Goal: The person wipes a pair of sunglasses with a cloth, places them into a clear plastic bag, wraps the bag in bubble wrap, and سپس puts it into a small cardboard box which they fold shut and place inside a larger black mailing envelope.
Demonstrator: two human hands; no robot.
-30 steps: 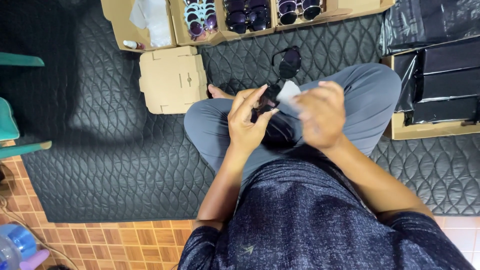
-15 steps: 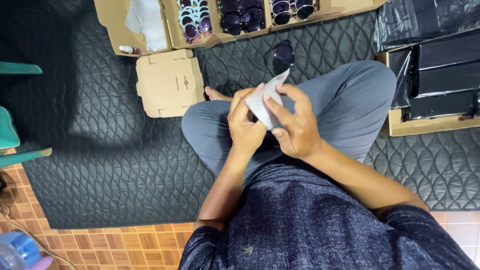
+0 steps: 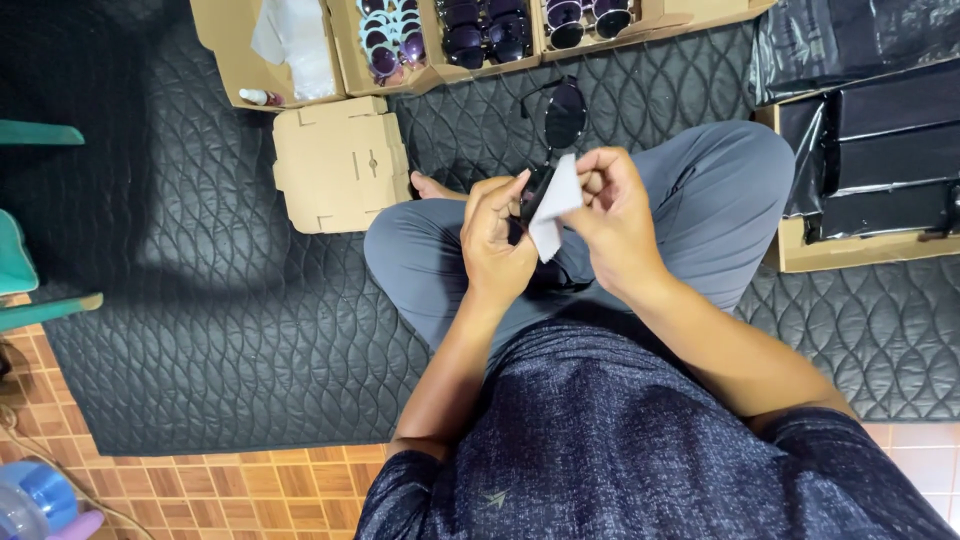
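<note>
Seated cross-legged on a dark quilted mat (image 3: pixel 200 300), the person holds a pair of dark sunglasses (image 3: pixel 562 120) up between both hands, above the lap. The glasses' long axis runs away from the body — one round lens stands clear beyond the fingertips, toward the row of cardboard boxes (image 3: pixel 480 40) filled with more sunglasses, while the near part drops down between the palms. The left hand (image 3: pixel 497 245) is curled narrowly about the lower frame from the left, thumb and forefinger raised toward the lens. The right hand (image 3: pixel 615 215) pinches a small white cloth (image 3: pixel 553 205) against the frame from the right side, fingers closed on it. Both hands are touching the glasses, so neither is the nearer; the cloth lies between the right fingers and the glasses. Hidden — the second lens, the temples and just where the left fingers grip, all covered by cloth and hands. A flat folded cardboard box (image 3: pixel 340 165) lies just beside the left knee, and a box of black packets (image 3: pixel 880 170) sits off the right knee, cut off by the frame edge.
</note>
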